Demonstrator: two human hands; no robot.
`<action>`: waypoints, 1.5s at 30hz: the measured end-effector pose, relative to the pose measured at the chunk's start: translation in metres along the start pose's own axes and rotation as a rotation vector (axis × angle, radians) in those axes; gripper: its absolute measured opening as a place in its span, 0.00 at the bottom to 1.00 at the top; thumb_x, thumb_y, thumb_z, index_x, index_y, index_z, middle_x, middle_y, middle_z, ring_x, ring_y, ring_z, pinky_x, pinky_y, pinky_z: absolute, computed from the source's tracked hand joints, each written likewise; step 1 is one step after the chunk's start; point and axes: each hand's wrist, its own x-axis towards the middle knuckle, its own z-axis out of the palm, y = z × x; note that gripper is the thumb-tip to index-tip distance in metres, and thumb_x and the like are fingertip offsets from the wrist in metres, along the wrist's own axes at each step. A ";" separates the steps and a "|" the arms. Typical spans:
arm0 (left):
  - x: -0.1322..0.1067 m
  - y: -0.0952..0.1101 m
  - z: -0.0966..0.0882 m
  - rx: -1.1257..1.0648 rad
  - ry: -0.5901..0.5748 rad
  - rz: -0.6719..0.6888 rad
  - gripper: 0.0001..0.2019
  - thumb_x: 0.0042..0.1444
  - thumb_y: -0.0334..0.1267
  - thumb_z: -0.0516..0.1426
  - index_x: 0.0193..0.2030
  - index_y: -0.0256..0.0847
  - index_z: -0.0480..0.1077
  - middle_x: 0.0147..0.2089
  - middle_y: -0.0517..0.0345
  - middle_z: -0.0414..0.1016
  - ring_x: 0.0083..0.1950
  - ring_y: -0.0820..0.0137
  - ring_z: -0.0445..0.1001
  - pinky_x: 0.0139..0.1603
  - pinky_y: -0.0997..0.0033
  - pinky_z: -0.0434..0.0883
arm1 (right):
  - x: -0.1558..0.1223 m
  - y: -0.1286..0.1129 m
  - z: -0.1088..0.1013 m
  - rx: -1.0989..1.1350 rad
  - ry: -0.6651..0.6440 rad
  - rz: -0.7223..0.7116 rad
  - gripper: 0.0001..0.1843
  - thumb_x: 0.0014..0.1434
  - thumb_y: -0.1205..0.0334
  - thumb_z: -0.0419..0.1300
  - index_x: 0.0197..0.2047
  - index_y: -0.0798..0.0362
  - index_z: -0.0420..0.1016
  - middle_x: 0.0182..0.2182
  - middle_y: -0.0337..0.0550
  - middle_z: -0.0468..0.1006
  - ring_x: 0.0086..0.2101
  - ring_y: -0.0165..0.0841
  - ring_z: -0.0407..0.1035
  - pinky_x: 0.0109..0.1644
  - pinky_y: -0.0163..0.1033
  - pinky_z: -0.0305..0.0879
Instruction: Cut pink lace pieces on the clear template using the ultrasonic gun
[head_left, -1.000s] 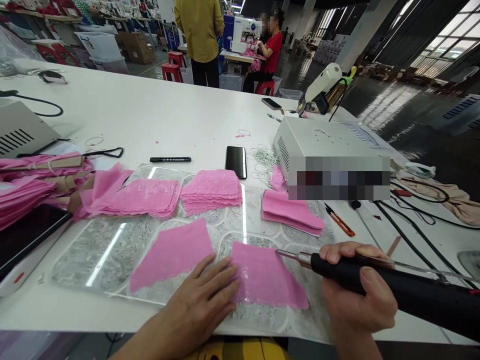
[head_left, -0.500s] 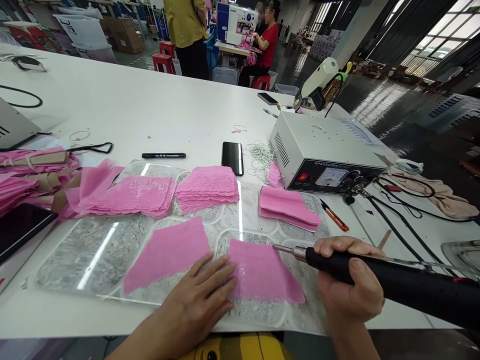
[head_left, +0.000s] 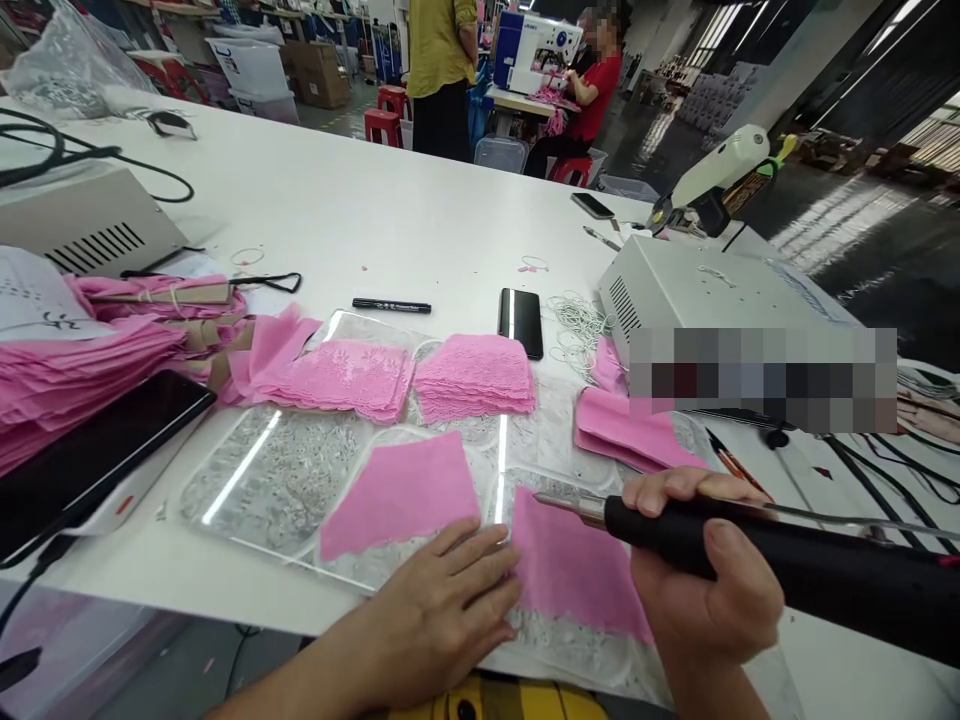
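My left hand (head_left: 454, 610) lies flat, palm down, its fingertips at the left edge of a pink fabric piece (head_left: 570, 570) on a clear patterned mat (head_left: 255, 470). My right hand (head_left: 705, 560) grips a black handheld tool (head_left: 840, 580) with a pointed metal tip. The tip is over the upper left part of that piece; whether it touches cannot be told. My right hand and the tool cover the piece's right side. A second pink piece (head_left: 405, 495) lies flat just beyond my left hand.
Behind are lace-edged pink stacks (head_left: 476, 375), folded pink fabric (head_left: 630, 425), a phone (head_left: 521, 322) and a marker (head_left: 391, 305). A grey metal box (head_left: 720, 290) stands right. Pink bundles (head_left: 90, 380) and a large black phone (head_left: 112, 450) lie left. Two people are beyond the table (head_left: 315, 190).
The view has swung left, so the table items sit further right in the picture. The tool's tip has moved left across the top of the pink piece. My left hand stays beside it.
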 end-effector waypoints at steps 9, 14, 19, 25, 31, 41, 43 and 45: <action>0.000 -0.002 0.000 -0.019 -0.006 0.012 0.10 0.67 0.37 0.52 0.47 0.35 0.72 0.50 0.51 0.77 0.56 0.62 0.71 0.60 0.59 0.63 | 0.000 0.010 0.008 -0.001 -0.068 -0.013 0.06 0.49 0.64 0.59 0.34 0.51 0.69 0.27 0.36 0.67 0.25 0.28 0.64 0.30 0.41 0.67; 0.000 -0.002 0.001 -0.022 -0.014 0.015 0.11 0.67 0.36 0.51 0.48 0.33 0.71 0.50 0.51 0.77 0.56 0.61 0.71 0.59 0.59 0.63 | -0.001 0.012 0.010 -0.020 -0.102 -0.039 0.05 0.50 0.65 0.59 0.34 0.52 0.70 0.28 0.36 0.68 0.25 0.29 0.66 0.30 0.41 0.68; -0.001 -0.002 0.002 -0.030 -0.009 0.006 0.11 0.66 0.36 0.53 0.48 0.33 0.71 0.51 0.52 0.76 0.56 0.61 0.71 0.60 0.59 0.63 | 0.000 0.011 0.009 -0.037 -0.118 -0.063 0.05 0.51 0.67 0.59 0.34 0.51 0.70 0.27 0.36 0.70 0.25 0.29 0.67 0.31 0.41 0.68; -0.002 -0.002 -0.003 -0.036 -0.019 0.029 0.11 0.65 0.36 0.54 0.49 0.33 0.71 0.51 0.51 0.76 0.57 0.62 0.70 0.61 0.61 0.63 | -0.001 0.006 0.003 0.051 -0.125 0.030 0.05 0.48 0.63 0.58 0.31 0.53 0.71 0.25 0.37 0.68 0.23 0.28 0.64 0.26 0.38 0.65; -0.002 0.000 -0.004 -0.028 -0.007 0.022 0.10 0.64 0.37 0.55 0.48 0.34 0.71 0.50 0.52 0.77 0.56 0.64 0.71 0.61 0.63 0.63 | -0.006 0.003 0.004 0.047 -0.166 0.057 0.05 0.48 0.62 0.59 0.30 0.53 0.70 0.24 0.36 0.67 0.22 0.28 0.64 0.25 0.38 0.65; -0.001 -0.001 -0.004 -0.021 -0.007 0.036 0.10 0.65 0.36 0.53 0.48 0.35 0.71 0.48 0.51 0.78 0.55 0.64 0.72 0.60 0.63 0.65 | -0.008 0.006 0.003 0.026 -0.209 0.042 0.04 0.51 0.62 0.60 0.30 0.52 0.68 0.25 0.36 0.67 0.22 0.28 0.64 0.26 0.39 0.66; 0.000 -0.001 -0.005 -0.028 -0.007 0.044 0.10 0.65 0.35 0.53 0.48 0.35 0.71 0.47 0.51 0.78 0.54 0.64 0.73 0.60 0.63 0.65 | -0.007 0.005 0.004 0.036 -0.207 0.048 0.04 0.51 0.62 0.60 0.31 0.52 0.69 0.25 0.36 0.67 0.23 0.28 0.64 0.26 0.39 0.66; 0.000 0.000 -0.008 -0.051 0.006 0.065 0.08 0.64 0.33 0.54 0.46 0.34 0.72 0.45 0.51 0.79 0.53 0.65 0.74 0.58 0.64 0.66 | -0.007 0.002 0.003 0.057 -0.206 0.059 0.05 0.50 0.61 0.60 0.31 0.53 0.69 0.25 0.36 0.67 0.22 0.28 0.64 0.26 0.39 0.66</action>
